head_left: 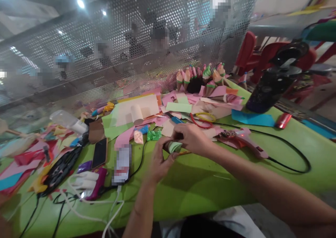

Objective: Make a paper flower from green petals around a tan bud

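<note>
Near the middle of the green table, a small roll of light green paper (175,147) with a brown part beside it sits between my two hands. My left hand (160,157) curls around it from the left, its thumb under the near edge. From above and the right, my right hand (193,138) closes its bent fingers on the far side of the roll; the fingertips are partly hidden. A thin orange stick (185,153) shows just below my right hand. Close by on the table lies a shiny green wrapper (154,135).
A pink glue gun (253,143) with a looping black cord lies to the right. Behind it stands a dark bottle (271,84). Several paper ice cream cones (207,75) stand at the back by a perforated metal screen (118,56). Phones, cables and coloured paper cover the left.
</note>
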{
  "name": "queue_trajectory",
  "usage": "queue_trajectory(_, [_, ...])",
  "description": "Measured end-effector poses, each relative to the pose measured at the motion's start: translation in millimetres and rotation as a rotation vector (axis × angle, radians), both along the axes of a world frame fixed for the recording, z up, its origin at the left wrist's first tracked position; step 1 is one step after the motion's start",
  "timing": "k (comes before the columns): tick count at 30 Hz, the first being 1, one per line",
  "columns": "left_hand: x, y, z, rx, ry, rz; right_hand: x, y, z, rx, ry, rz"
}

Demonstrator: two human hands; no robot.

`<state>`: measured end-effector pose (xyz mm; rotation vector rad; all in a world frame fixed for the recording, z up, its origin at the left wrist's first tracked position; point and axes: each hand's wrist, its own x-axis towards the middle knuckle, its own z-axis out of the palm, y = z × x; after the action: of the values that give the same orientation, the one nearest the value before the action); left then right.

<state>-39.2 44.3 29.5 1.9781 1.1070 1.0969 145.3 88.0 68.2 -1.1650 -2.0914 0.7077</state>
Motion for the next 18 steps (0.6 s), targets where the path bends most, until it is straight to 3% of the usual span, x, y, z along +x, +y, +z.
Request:
queue_trajectory(3, [1,0,0.5,-0.071,-0.036,-0.013,-2,4,1.4,-0.144,0.054,-0.033])
queue_trajectory(8, [3,-1,4.0,-0.135,-0.067,0.003,-3,8,3.7,-0.258,0.122,-0.023])
queue_trajectory(18, [-3,0,-7.2,-0.125,-0.184,0.09,-1,15,2.3,-0.503,0.44,0.187])
